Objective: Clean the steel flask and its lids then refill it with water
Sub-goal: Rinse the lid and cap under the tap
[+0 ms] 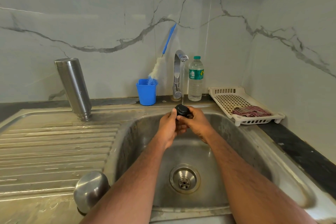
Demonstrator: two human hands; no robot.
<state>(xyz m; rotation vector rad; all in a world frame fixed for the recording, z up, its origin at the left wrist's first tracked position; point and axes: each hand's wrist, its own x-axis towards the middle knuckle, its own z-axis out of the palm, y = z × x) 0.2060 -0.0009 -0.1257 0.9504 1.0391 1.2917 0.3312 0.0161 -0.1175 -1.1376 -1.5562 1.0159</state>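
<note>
The left hand [168, 126] and right hand [195, 123] both curl their fingers round a small black lid [181, 110], gripping it over the sink [254, 147] right under the water running from the tap [179, 71]. The steel flask [73, 87] stands mouth-down and tilted on the draining board to the left — its domed steel cap [90, 190] sits nearer, at the basin's left rim. Behind the sink stand a blue cup [146, 92] holding a bottle brush [160, 65], and a plastic water bottle [195, 80].

Both hands [168, 127] [195, 123] together, fingers [182, 117] curled inward
</note>
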